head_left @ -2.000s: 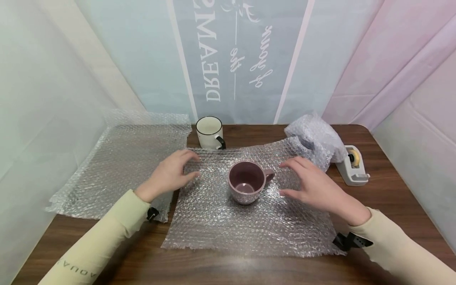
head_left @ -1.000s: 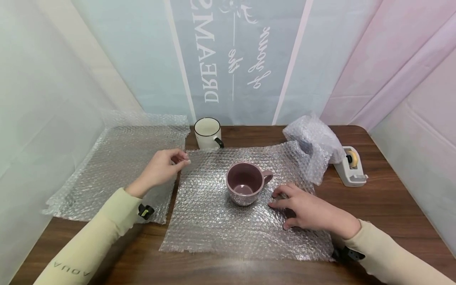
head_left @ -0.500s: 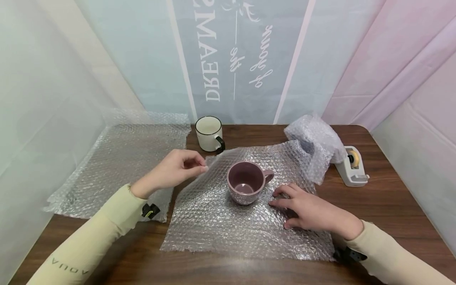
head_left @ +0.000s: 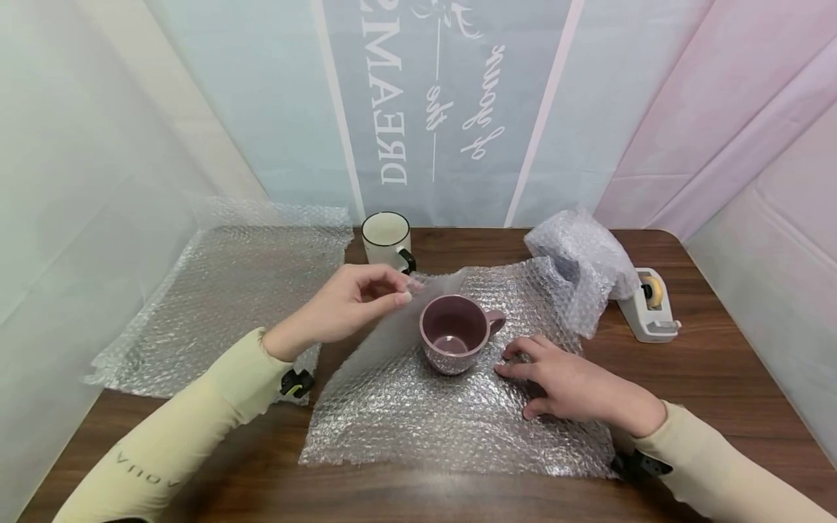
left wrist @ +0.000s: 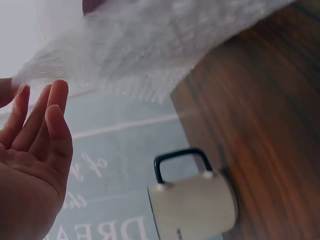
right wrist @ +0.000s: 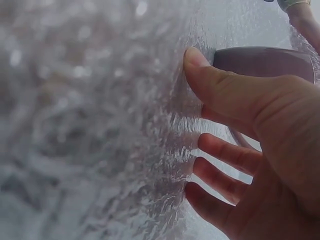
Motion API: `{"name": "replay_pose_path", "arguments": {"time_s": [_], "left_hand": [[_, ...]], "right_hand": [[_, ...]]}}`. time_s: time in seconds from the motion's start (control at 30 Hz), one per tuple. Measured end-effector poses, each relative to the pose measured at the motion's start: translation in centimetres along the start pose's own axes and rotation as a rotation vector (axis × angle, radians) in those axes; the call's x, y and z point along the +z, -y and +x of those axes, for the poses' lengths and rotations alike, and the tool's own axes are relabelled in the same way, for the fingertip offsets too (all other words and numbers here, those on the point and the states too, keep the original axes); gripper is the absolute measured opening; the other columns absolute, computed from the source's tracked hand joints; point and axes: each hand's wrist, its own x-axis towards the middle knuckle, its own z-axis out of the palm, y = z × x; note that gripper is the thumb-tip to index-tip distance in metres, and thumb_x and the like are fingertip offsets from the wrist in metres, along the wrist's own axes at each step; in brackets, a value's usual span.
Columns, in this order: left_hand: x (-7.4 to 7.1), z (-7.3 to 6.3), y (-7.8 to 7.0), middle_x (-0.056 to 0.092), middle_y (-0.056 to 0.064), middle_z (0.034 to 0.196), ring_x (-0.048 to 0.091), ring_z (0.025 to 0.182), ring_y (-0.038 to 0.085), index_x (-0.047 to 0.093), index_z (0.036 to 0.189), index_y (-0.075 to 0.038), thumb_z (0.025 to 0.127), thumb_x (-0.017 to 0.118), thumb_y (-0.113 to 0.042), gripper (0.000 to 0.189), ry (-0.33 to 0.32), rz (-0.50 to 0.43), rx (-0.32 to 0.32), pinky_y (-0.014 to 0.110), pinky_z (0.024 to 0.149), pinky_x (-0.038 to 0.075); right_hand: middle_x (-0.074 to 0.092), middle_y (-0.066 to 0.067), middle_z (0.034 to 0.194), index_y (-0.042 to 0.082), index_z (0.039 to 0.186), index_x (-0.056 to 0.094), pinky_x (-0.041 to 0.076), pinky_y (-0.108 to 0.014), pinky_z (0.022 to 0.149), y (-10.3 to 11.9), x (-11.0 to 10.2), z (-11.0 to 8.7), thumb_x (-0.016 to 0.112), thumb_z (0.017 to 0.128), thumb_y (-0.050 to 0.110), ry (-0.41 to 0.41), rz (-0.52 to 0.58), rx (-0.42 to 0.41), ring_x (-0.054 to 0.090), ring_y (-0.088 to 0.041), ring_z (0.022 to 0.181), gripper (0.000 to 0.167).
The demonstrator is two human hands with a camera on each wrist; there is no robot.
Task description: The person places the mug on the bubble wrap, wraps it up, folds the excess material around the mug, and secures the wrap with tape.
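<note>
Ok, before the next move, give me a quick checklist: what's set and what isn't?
1. Left hand pinching the lifted corner of the bubble-wrap sheet: ok.
2. Right hand with fingertips down on the sheet: ok.
3. Purple mug upright on the sheet: ok.
4. Wrap laid over the purple mug: not ok, its mouth is uncovered.
5. Sheet separate from the wrapped bundle: cannot tell, the clear layers blend together.
6. Tape dispenser on the table, off the sheet: ok.
</note>
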Motion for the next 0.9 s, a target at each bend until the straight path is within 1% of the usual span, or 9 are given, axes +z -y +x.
{"name": "replay_pose_path", "arguments": {"time_s": [0.07, 0.23, 0.3, 0.4, 0.53, 0.7, 0.77, 0.83, 0.9], "left_hand": [[0.5, 0.2, 0.0, 0.072, 0.002, 0.111, 0.065, 0.077, 0.018, 0.069, 0.095, -0.008, 0.095, 0.067, -0.011, 0.003, 0.005, -0.017, 0.004, 0.031, 0.065, 0.055], [1.6, 0.5, 0.0, 0.073, -0.002, 0.106, 0.069, 0.083, 0.017, 0.07, 0.095, -0.009, 0.095, 0.068, -0.013, 0.004, 0.031, -0.034, 0.022, 0.032, 0.07, 0.056], [2.1, 0.6, 0.1, 0.073, -0.005, 0.105, 0.068, 0.081, 0.015, 0.071, 0.095, -0.011, 0.095, 0.069, -0.015, 0.004, 0.048, 0.003, 0.033, 0.031, 0.068, 0.056], [2.8, 0.7, 0.4, 0.071, -0.01, 0.099, 0.063, 0.075, 0.011, 0.072, 0.094, -0.015, 0.095, 0.07, -0.018, 0.004, 0.067, 0.101, 0.068, 0.03, 0.063, 0.053], [3.5, 0.9, 0.6, 0.069, -0.011, 0.099, 0.057, 0.075, 0.006, 0.073, 0.094, -0.016, 0.095, 0.07, -0.021, 0.005, 0.089, 0.214, 0.16, 0.028, 0.063, 0.051], [3.4, 1.2, 1.3, 0.07, -0.004, 0.109, 0.058, 0.094, 0.003, 0.072, 0.101, -0.015, 0.096, 0.068, -0.022, 0.009, 0.177, 0.344, 0.325, 0.023, 0.077, 0.05], [3.0, 1.2, 1.5, 0.069, -0.001, 0.116, 0.059, 0.102, 0.005, 0.07, 0.104, -0.013, 0.097, 0.066, -0.016, 0.009, 0.226, 0.357, 0.37, 0.023, 0.083, 0.05], [2.6, 1.2, 1.6, 0.067, 0.001, 0.124, 0.06, 0.096, 0.005, 0.07, 0.106, -0.012, 0.096, 0.063, -0.01, 0.012, 0.262, 0.349, 0.391, 0.022, 0.077, 0.051], [2.2, 1.1, 1.7, 0.064, 0.003, 0.131, 0.061, 0.098, 0.006, 0.07, 0.108, -0.01, 0.096, 0.061, -0.007, 0.016, 0.283, 0.348, 0.408, 0.023, 0.076, 0.052]], "right_hand": [[0.05, -0.008, 0.131, 0.012, 0.133, 0.066, 0.051, -0.043, 0.088, 0.1, 0.0, 0.0, 0.084, 0.074, 0.036, 0.0, -0.003, -0.002, 0.046, -0.027, 0.116, 0.066], [0.05, -0.008, 0.128, 0.011, 0.13, 0.068, 0.053, -0.041, 0.086, 0.2, -0.3, 0.4, 0.086, 0.072, 0.035, 0.01, -0.01, 0.0, 0.046, -0.027, 0.114, 0.065], [0.05, -0.007, 0.127, 0.012, 0.129, 0.069, 0.053, -0.04, 0.086, 0.2, -0.4, 0.6, 0.086, 0.072, 0.035, 0.02, -0.007, 0.008, 0.046, -0.026, 0.113, 0.064], [0.05, -0.007, 0.126, 0.014, 0.127, 0.07, 0.053, -0.04, 0.086, 0.3, -0.4, 0.9, 0.086, 0.071, 0.036, 0.04, -0.001, 0.026, 0.046, -0.026, 0.113, 0.063], [0.05, -0.007, 0.126, 0.014, 0.127, 0.07, 0.053, -0.04, 0.085, 0.5, -0.6, 1.1, 0.087, 0.071, 0.034, 0.063, 0.015, 0.05, 0.046, -0.026, 0.112, 0.062], [0.05, -0.006, 0.124, 0.014, 0.125, 0.071, 0.053, -0.041, 0.083, 0.6, -0.8, 1.1, 0.088, 0.071, 0.032, 0.063, 0.024, 0.055, 0.046, -0.026, 0.11, 0.06], [0.05, -0.006, 0.123, 0.015, 0.124, 0.072, 0.052, -0.041, 0.083, 0.6, -0.9, 1.1, 0.088, 0.07, 0.032, 0.065, 0.024, 0.054, 0.045, -0.025, 0.109, 0.059], [0.05, -0.006, 0.123, 0.015, 0.124, 0.072, 0.052, -0.041, 0.083, 0.6, -0.9, 1.0, 0.088, 0.071, 0.033, 0.07, 0.023, 0.054, 0.045, -0.025, 0.108, 0.058], [0.05, -0.005, 0.123, 0.015, 0.124, 0.072, 0.052, -0.041, 0.083, 0.6, -1.0, 0.9, 0.088, 0.071, 0.033, 0.075, 0.021, 0.056, 0.045, -0.025, 0.109, 0.059]]}}
